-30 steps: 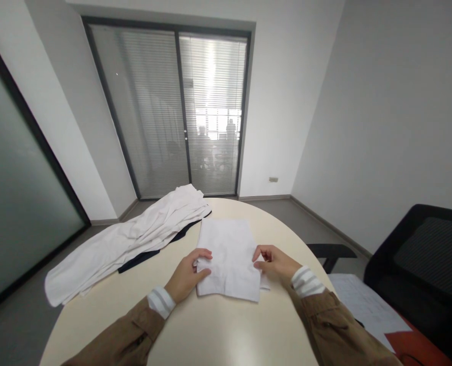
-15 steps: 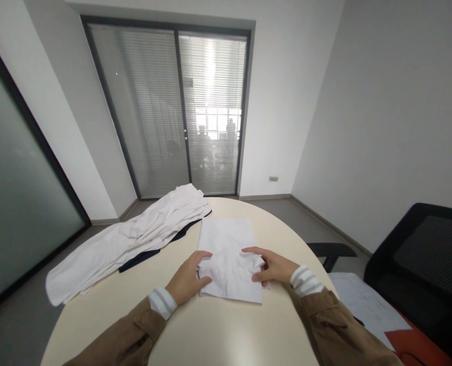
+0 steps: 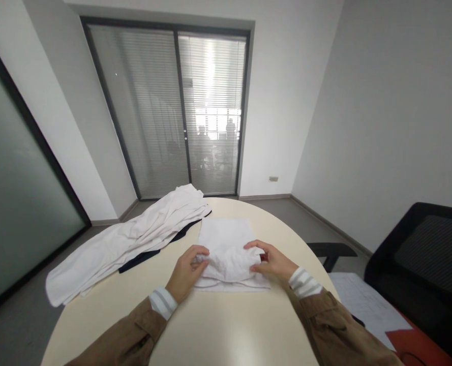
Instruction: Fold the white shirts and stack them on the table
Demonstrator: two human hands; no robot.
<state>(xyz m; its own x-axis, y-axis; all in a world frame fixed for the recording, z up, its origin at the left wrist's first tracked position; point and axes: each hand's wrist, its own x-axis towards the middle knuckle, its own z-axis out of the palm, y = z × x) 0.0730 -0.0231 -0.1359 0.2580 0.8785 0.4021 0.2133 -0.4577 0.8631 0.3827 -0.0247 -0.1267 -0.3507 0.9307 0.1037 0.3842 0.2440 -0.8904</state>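
Observation:
A white folded cloth, perhaps a garment, (image 3: 228,234) lies on the round table in front of me. Its near part is bunched and lifted, with layered edges showing below. My left hand (image 3: 187,269) pinches the left side of the bunched part between thumb and fingers. On the right side, my right hand (image 3: 271,262) grips the same fold, thumb below and fingers above. The fingertips are partly hidden by the fabric.
White garments (image 3: 134,229) lie in a long pile at the table's left, over a dark navy cloth (image 3: 142,259). The cream table (image 3: 218,325) has a rounded edge. Right of it stand a black chair (image 3: 420,254) and papers (image 3: 366,300) above something red (image 3: 420,338).
Both hands have lifted the near part of the white cloth and moved it slightly away from me. The near edge now shows several layers. The garment pile is unchanged.

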